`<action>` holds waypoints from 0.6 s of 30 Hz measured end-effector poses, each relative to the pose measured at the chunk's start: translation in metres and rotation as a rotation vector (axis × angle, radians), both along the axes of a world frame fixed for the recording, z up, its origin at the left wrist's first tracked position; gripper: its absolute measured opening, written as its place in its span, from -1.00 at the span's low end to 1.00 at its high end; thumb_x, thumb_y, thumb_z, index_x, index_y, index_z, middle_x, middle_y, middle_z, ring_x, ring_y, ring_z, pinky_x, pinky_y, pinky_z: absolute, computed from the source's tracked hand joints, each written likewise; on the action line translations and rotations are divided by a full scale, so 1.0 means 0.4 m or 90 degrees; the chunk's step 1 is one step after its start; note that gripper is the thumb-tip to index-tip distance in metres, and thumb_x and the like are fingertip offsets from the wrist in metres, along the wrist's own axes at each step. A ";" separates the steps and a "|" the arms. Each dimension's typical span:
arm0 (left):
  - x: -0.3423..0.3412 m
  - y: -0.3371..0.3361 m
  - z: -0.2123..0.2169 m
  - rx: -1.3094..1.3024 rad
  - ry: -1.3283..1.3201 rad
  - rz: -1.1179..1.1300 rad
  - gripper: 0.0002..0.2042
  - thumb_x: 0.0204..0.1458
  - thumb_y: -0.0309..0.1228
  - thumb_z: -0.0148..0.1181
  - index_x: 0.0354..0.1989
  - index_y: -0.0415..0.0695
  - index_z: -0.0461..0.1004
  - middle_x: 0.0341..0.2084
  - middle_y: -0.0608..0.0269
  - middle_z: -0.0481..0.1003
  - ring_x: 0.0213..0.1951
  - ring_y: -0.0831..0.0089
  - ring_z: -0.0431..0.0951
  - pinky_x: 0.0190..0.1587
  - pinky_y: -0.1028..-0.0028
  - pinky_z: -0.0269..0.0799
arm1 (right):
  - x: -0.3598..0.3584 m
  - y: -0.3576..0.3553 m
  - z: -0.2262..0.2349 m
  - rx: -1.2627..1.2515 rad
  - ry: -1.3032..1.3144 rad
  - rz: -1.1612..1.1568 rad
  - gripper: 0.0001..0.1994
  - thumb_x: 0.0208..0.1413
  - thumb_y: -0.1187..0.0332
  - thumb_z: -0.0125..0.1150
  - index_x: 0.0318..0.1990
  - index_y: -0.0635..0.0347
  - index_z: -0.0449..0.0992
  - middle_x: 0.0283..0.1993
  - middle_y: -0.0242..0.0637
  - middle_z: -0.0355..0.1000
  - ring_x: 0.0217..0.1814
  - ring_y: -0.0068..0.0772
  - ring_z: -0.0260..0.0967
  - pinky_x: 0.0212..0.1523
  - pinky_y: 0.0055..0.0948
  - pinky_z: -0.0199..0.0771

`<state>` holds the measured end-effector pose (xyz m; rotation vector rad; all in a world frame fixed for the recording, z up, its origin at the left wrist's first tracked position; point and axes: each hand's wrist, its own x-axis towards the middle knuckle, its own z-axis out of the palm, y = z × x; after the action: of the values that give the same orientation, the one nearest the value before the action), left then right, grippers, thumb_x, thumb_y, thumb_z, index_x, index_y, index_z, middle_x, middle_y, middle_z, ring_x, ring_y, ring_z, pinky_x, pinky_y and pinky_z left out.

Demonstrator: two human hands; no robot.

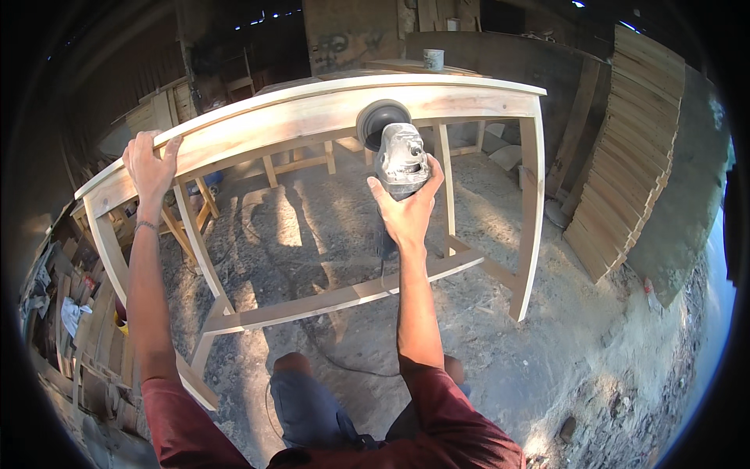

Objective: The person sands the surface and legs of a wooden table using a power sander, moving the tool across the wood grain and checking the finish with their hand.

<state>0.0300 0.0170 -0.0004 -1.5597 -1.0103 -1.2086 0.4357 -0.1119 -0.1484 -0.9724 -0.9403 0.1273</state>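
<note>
We're looking down from head height through a single wide fisheye, facing forward and down over a pale wooden table frame (328, 117) that fills the middle of the view, close enough that both forearms rise from the lower edge and the knees sit right under us. Straight rails bow toward the dark round rim, and the dusty floor (594, 344) spreads away to the stacked boards (625, 148) at right.

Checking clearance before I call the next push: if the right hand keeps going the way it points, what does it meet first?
The right hand drives the angle grinder; its disc already sits at the wooden table frame's top rail, apparently touching.
</note>
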 end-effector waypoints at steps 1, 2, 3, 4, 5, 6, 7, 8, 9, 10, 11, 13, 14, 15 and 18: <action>-0.015 0.005 0.001 0.001 0.006 0.011 -0.63 0.09 -0.07 0.34 -0.20 -0.15 0.54 -0.30 0.19 0.51 -0.15 0.16 0.45 0.12 0.18 0.23 | 0.047 0.009 -0.010 0.008 -0.019 -0.037 0.03 -0.15 0.13 0.65 0.37 0.27 0.02 0.22 0.10 0.29 0.23 -0.04 0.36 0.26 -0.13 0.36; -0.039 0.006 0.003 0.002 0.015 0.026 -0.64 0.09 -0.09 0.34 -0.19 -0.15 0.54 -0.29 0.19 0.51 -0.15 0.16 0.45 0.12 0.18 0.23 | 0.089 0.021 -0.019 0.017 -0.036 -0.070 0.04 -0.13 0.09 0.64 0.38 0.29 0.02 0.23 0.12 0.28 0.24 -0.03 0.35 0.26 -0.13 0.36; -0.066 0.007 -0.002 0.004 0.014 0.034 -0.66 0.10 -0.12 0.33 -0.18 -0.16 0.53 -0.29 0.19 0.50 -0.14 0.16 0.45 0.12 0.18 0.23 | 0.126 0.036 -0.028 0.011 -0.023 -0.079 0.03 -0.12 0.09 0.62 0.37 0.31 0.02 0.23 0.11 0.27 0.24 -0.04 0.34 0.25 -0.14 0.36; -0.076 0.010 -0.008 0.004 0.015 0.040 -0.68 0.11 -0.15 0.32 -0.17 -0.16 0.52 -0.29 0.18 0.49 -0.14 0.16 0.44 0.12 0.18 0.23 | 0.167 0.046 -0.037 0.004 -0.011 -0.091 0.03 -0.11 0.09 0.61 0.37 0.32 0.02 0.23 0.10 0.27 0.24 -0.05 0.33 0.25 -0.14 0.36; -0.055 0.010 -0.007 -0.002 0.015 0.036 -0.69 0.12 -0.16 0.31 -0.17 -0.16 0.51 -0.29 0.18 0.49 -0.14 0.16 0.44 0.12 0.18 0.23 | 0.224 0.044 -0.041 -0.002 0.002 -0.110 0.02 -0.10 0.08 0.59 0.37 0.33 0.01 0.22 0.09 0.26 0.24 -0.06 0.33 0.25 -0.15 0.36; -0.031 0.009 -0.007 -0.008 0.013 0.033 -0.70 0.12 -0.18 0.31 -0.17 -0.16 0.51 -0.29 0.18 0.48 -0.13 0.16 0.44 0.12 0.18 0.23 | 0.290 0.039 -0.046 0.011 0.014 -0.111 0.00 -0.10 0.09 0.58 0.37 0.33 0.02 0.21 0.07 0.27 0.22 -0.08 0.33 0.23 -0.17 0.37; -0.012 0.011 -0.009 -0.014 0.011 0.031 -0.71 0.13 -0.20 0.30 -0.16 -0.16 0.50 -0.29 0.17 0.48 -0.13 0.16 0.44 0.12 0.18 0.23 | 0.360 0.032 -0.050 0.023 0.026 -0.110 -0.01 -0.09 0.10 0.56 0.37 0.33 0.03 0.20 0.04 0.27 0.20 -0.11 0.33 0.21 -0.18 0.38; -0.014 0.004 -0.007 -0.017 0.018 0.034 -0.72 0.13 -0.21 0.30 -0.16 -0.16 0.50 -0.29 0.17 0.47 -0.13 0.16 0.44 0.12 0.18 0.23 | 0.407 0.030 -0.054 0.034 0.042 -0.097 -0.03 -0.08 0.11 0.55 0.36 0.32 0.04 0.19 0.02 0.27 0.18 -0.13 0.33 0.19 -0.20 0.39; -0.014 0.005 -0.001 -0.016 0.020 0.032 -0.72 0.13 -0.22 0.29 -0.16 -0.16 0.50 -0.29 0.17 0.47 -0.13 0.16 0.44 0.12 0.18 0.23 | 0.450 0.027 -0.044 0.049 0.045 -0.115 -0.05 -0.09 0.15 0.54 0.36 0.33 0.04 0.14 -0.03 0.29 0.12 -0.21 0.34 0.12 -0.25 0.43; -0.018 0.010 0.000 -0.015 0.022 0.032 -0.73 0.14 -0.23 0.29 -0.16 -0.17 0.50 -0.29 0.16 0.47 -0.13 0.16 0.44 0.12 0.18 0.23 | 0.494 0.027 -0.039 0.055 0.049 -0.110 -0.05 -0.09 0.15 0.54 0.35 0.33 0.04 0.14 -0.03 0.29 0.11 -0.21 0.35 0.11 -0.25 0.44; -0.031 0.025 -0.003 -0.010 0.025 0.026 -0.72 0.14 -0.22 0.28 -0.14 -0.17 0.49 -0.28 0.14 0.47 -0.12 0.13 0.43 0.13 0.16 0.23 | 0.543 0.036 -0.043 0.062 0.054 -0.106 -0.05 -0.09 0.14 0.54 0.35 0.34 0.04 0.13 -0.03 0.30 0.11 -0.21 0.36 0.10 -0.26 0.44; -0.042 0.034 -0.003 0.008 0.018 0.020 -0.71 0.16 -0.21 0.27 -0.12 -0.18 0.48 -0.26 0.12 0.47 -0.11 0.11 0.43 0.14 0.15 0.22 | 0.624 0.039 -0.032 0.067 0.058 -0.118 -0.05 -0.10 0.13 0.54 0.35 0.35 0.06 0.12 -0.03 0.33 0.10 -0.22 0.38 0.09 -0.28 0.45; -0.048 0.035 -0.003 0.013 0.016 0.019 -0.70 0.17 -0.21 0.26 -0.12 -0.19 0.48 -0.25 0.11 0.47 -0.10 0.10 0.43 0.15 0.15 0.22 | 0.651 0.035 -0.026 0.062 0.067 -0.112 -0.05 -0.10 0.13 0.54 0.34 0.35 0.07 0.15 0.00 0.32 0.14 -0.19 0.37 0.13 -0.26 0.43; -0.054 0.038 -0.008 0.006 0.023 0.025 -0.69 0.18 -0.20 0.25 -0.11 -0.19 0.47 -0.25 0.10 0.47 -0.09 0.09 0.43 0.16 0.14 0.22 | 0.672 0.031 -0.024 0.052 0.075 -0.105 -0.06 -0.11 0.14 0.54 0.34 0.35 0.08 0.18 0.03 0.31 0.18 -0.15 0.36 0.18 -0.24 0.41; -0.064 0.051 -0.013 -0.011 0.037 0.042 -0.67 0.22 -0.16 0.19 -0.08 -0.20 0.46 -0.23 0.07 0.46 -0.07 0.08 0.42 0.18 0.13 0.21 | 0.729 0.019 -0.021 0.031 0.085 -0.091 -0.05 -0.12 0.15 0.54 0.34 0.40 0.08 0.21 0.08 0.31 0.23 -0.11 0.35 0.23 -0.22 0.38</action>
<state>0.0044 0.0374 -0.0055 -1.5543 -1.0291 -1.1054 0.7272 -0.1044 -0.1570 -0.9706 -0.7450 0.0473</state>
